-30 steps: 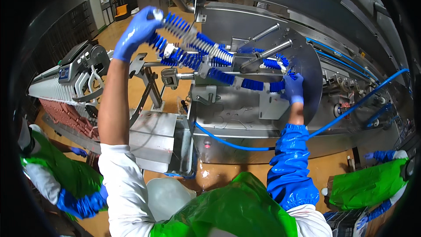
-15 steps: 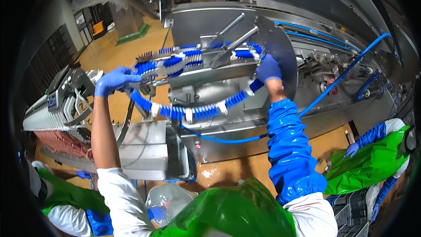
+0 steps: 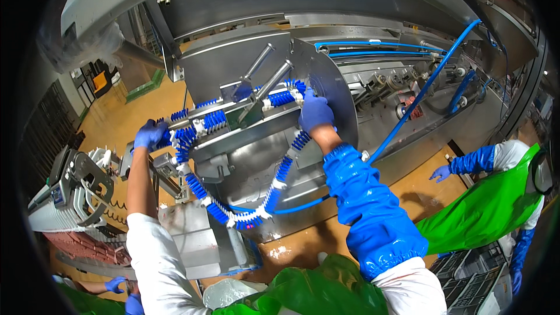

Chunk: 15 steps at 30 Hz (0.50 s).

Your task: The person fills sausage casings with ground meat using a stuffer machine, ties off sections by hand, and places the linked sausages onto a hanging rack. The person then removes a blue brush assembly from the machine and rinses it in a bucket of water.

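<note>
A long flexible chain (image 3: 273, 198) with blue ribbed segments and white links runs round a metal guide rail (image 3: 256, 121) on a steel machine. Its lower part hangs off in a slack loop towards me. At the guide's left end, my blue-gloved left hand (image 3: 150, 135) is closed round the chain where it bends. My right hand (image 3: 317, 114), also gloved, is closed on the chain at the right end, beside a rounded steel plate (image 3: 335, 90). Both palms hide the chain parts under them. Two metal lever handles (image 3: 273, 80) slant up above the rail.
A blue hose (image 3: 417, 99) crosses the machine on the right. Further left stands a rack unit (image 3: 73, 198) with white parts and reddish meat strips. A co-worker in a green apron (image 3: 484, 198) is at the right, near dark crates (image 3: 466, 274); another person's gloved hand (image 3: 115, 284) shows lower left.
The view has shifted, so the machine sits further left and lower. The chain's slack loop hangs deeper towards me. My left hand's fingers have curled in at the guide's end.
</note>
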Each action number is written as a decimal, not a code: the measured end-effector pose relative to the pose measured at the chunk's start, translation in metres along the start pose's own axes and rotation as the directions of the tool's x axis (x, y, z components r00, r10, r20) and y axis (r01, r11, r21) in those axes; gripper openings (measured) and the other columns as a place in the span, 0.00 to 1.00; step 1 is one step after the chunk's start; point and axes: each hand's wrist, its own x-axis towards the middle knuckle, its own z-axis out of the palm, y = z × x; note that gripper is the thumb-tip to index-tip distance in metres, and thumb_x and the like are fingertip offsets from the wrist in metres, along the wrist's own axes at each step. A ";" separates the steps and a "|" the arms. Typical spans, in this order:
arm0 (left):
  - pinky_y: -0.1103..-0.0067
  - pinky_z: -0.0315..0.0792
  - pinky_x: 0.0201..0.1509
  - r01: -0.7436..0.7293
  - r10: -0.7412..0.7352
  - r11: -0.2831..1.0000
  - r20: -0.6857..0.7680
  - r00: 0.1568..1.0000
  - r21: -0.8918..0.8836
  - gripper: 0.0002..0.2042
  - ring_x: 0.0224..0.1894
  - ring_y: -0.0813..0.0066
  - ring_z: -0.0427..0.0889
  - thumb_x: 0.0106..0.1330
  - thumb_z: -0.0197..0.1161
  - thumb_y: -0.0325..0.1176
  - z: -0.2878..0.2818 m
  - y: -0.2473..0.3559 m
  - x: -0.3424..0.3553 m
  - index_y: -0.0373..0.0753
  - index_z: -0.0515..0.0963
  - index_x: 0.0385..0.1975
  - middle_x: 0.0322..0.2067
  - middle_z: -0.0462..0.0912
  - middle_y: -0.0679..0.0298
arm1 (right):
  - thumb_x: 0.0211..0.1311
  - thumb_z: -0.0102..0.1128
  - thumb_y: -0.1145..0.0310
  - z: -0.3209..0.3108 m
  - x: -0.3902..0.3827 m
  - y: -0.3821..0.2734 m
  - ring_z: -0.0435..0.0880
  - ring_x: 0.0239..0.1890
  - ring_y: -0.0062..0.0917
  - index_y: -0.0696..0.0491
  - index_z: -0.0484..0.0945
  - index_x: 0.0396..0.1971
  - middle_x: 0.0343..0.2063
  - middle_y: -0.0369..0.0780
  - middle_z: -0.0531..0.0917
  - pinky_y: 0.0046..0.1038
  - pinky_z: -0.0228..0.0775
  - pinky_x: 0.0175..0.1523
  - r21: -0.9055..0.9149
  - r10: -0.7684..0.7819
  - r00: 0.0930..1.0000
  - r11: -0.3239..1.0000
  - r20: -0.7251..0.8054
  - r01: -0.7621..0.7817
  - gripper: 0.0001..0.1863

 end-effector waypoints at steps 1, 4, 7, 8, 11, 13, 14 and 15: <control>0.68 0.67 0.60 0.039 -0.038 0.999 0.053 0.998 -0.004 0.39 0.57 0.47 0.73 0.54 0.53 0.62 -0.001 0.013 -0.001 0.29 0.71 0.54 0.54 0.72 0.40 | 0.53 0.58 0.70 0.001 0.009 0.006 0.81 0.45 0.48 0.59 0.62 0.56 0.44 0.56 0.76 0.42 0.76 0.47 -0.020 0.039 0.999 0.999 0.012 -0.039 0.29; 0.69 0.68 0.59 0.234 -0.233 0.970 0.024 0.972 -0.067 0.40 0.56 0.50 0.74 0.54 0.52 0.65 -0.002 0.044 -0.026 0.30 0.73 0.52 0.54 0.74 0.44 | 0.55 0.60 0.66 0.015 0.025 0.008 0.79 0.50 0.44 0.60 0.61 0.60 0.50 0.55 0.74 0.40 0.77 0.48 -0.095 0.127 0.989 0.988 0.075 -0.119 0.33; 0.68 0.67 0.59 0.238 -0.238 0.971 0.053 0.970 -0.003 0.40 0.57 0.50 0.73 0.55 0.51 0.67 -0.006 0.049 -0.026 0.31 0.74 0.51 0.54 0.74 0.45 | 0.55 0.61 0.65 0.008 0.018 0.001 0.80 0.50 0.41 0.59 0.68 0.55 0.50 0.51 0.76 0.38 0.76 0.50 -0.107 0.156 0.986 0.983 0.065 -0.148 0.28; 0.67 0.66 0.61 0.259 -0.260 0.966 0.075 0.963 0.015 0.41 0.58 0.50 0.72 0.55 0.49 0.68 -0.008 0.049 -0.030 0.31 0.74 0.52 0.55 0.72 0.45 | 0.55 0.61 0.65 0.008 0.018 0.005 0.80 0.50 0.38 0.57 0.74 0.49 0.47 0.49 0.79 0.35 0.76 0.50 -0.104 0.093 0.993 0.991 0.079 -0.085 0.22; 0.67 0.65 0.61 0.138 -0.142 0.983 0.028 0.989 0.125 0.40 0.59 0.50 0.72 0.57 0.46 0.68 -0.013 0.040 -0.037 0.32 0.74 0.52 0.56 0.72 0.45 | 0.57 0.58 0.67 -0.012 0.022 0.003 0.80 0.51 0.39 0.56 0.77 0.45 0.45 0.48 0.81 0.36 0.76 0.50 -0.001 0.070 0.996 0.998 0.058 -0.070 0.16; 0.67 0.64 0.62 0.082 -0.081 0.994 -0.025 0.996 0.073 0.41 0.59 0.49 0.71 0.60 0.43 0.68 -0.011 0.038 -0.050 0.32 0.72 0.54 0.56 0.72 0.46 | 0.60 0.54 0.70 -0.031 0.021 -0.018 0.81 0.48 0.40 0.53 0.79 0.41 0.42 0.47 0.82 0.38 0.76 0.49 -0.066 -0.088 0.987 0.995 -0.131 0.080 0.11; 0.67 0.64 0.62 0.057 -0.057 0.998 -0.048 0.997 0.004 0.40 0.59 0.50 0.71 0.61 0.43 0.67 -0.016 0.058 -0.068 0.32 0.71 0.55 0.55 0.72 0.46 | 0.60 0.53 0.70 -0.051 0.028 -0.031 0.82 0.46 0.40 0.53 0.80 0.39 0.42 0.46 0.82 0.38 0.76 0.48 -0.077 -0.113 0.979 0.992 -0.171 0.101 0.10; 0.68 0.64 0.63 0.035 -0.039 0.998 -0.074 0.996 -0.061 0.40 0.59 0.50 0.71 0.62 0.43 0.66 -0.019 0.069 -0.081 0.32 0.71 0.55 0.55 0.73 0.46 | 0.55 0.56 0.72 -0.061 0.030 -0.039 0.82 0.41 0.47 0.54 0.79 0.33 0.35 0.52 0.82 0.42 0.76 0.45 -0.120 -0.265 0.899 0.964 -0.348 0.238 0.07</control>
